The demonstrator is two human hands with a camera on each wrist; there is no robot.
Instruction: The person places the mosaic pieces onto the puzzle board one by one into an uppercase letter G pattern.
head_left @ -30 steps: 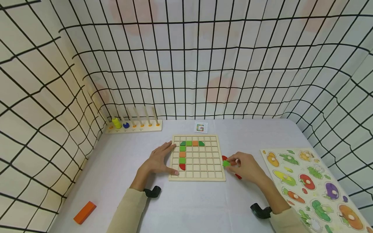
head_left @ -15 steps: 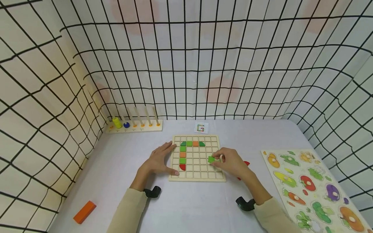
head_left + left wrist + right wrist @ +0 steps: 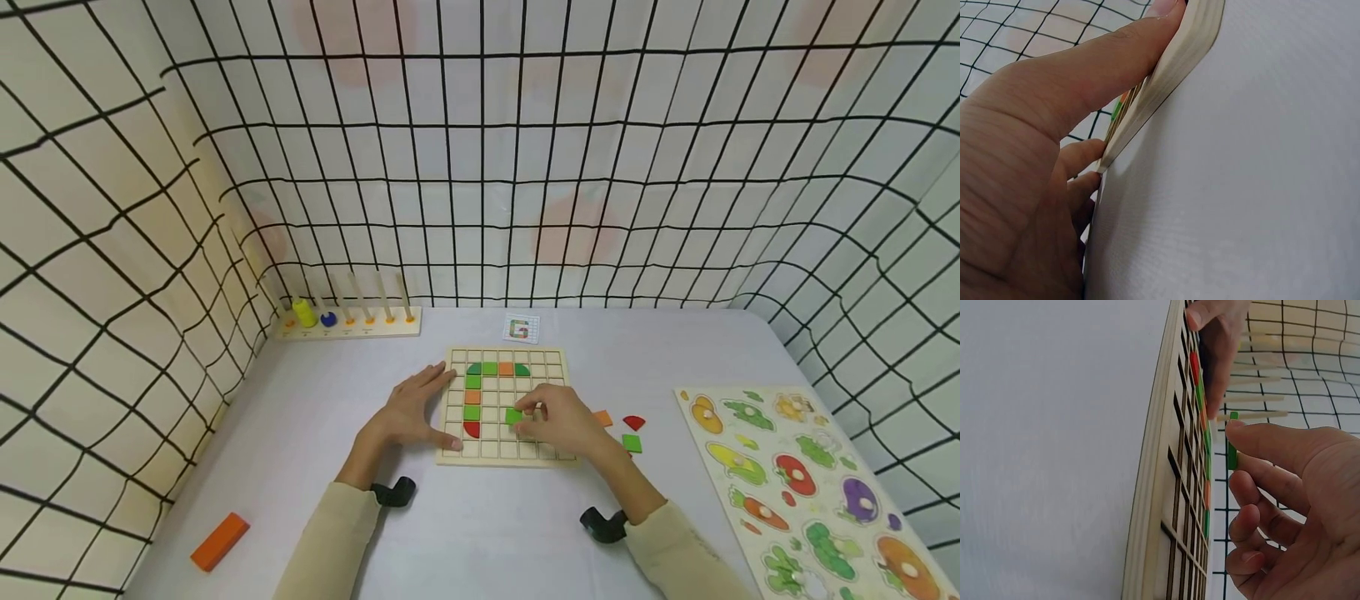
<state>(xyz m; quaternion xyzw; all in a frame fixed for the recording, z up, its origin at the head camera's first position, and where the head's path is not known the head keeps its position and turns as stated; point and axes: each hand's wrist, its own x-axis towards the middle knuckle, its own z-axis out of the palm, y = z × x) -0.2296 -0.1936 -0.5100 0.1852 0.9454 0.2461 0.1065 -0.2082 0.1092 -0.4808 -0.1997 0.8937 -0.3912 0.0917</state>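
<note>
Currently holds a green square tile (image 3: 513, 416) pinched in the fingers (image 3: 1272, 484) of the right hand (image 3: 558, 419), raised just above the lower middle of a wooden grid board (image 3: 487, 459) on a white worktop (image 3: 480, 533). Rests the left hand (image 3: 411, 412) against the board's left edge, spread out and grasping no tile, thumb by the near corner. Seems to follow the coloured letter G on a small card (image 3: 521, 328) beyond the board. Looks more than half built: has a top row and left side in place, ending in a red corner piece (image 3: 471, 429) at lower left. Probably lacks the bottom stroke and inner bar. Leaves an orange square (image 3: 602, 418), a loose red wedge (image 3: 633, 422) and a second green square (image 3: 632, 443) unplaced, right of the board.
</note>
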